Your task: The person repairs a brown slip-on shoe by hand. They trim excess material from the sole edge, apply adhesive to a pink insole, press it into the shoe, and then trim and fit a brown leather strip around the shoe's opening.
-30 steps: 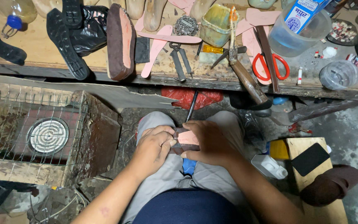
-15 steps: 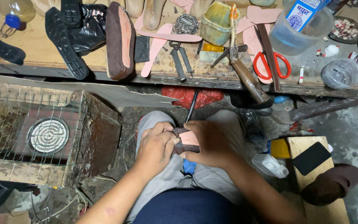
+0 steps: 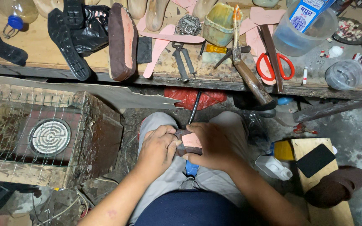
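Over my lap, both hands close around a small dark brown shoe upper with a pink insole [image 3: 189,141]. My left hand [image 3: 158,148] grips its left side with the fingers curled over the edge. My right hand [image 3: 214,144] covers its right side and pins it against my knees. A thin dark tool shaft [image 3: 195,108] sticks out from between my hands toward the bench; which hand holds it is hidden. My grey trousers [image 3: 227,123] lie under the work.
A wooden bench [image 3: 30,46] runs across the top with black soles [image 3: 65,37], a brown shoe on a last [image 3: 121,39], pink insoles, pliers [image 3: 183,58], a hammer [image 3: 248,71], red scissors [image 3: 273,67] and a plastic tub [image 3: 304,25]. A wire-caged coil heater [image 3: 49,136] sits left. A wooden block [image 3: 315,167] stands right.
My hands have shifted slightly on the shoe piece, and the pink insole now shows more between my fingers. Nothing else has moved.
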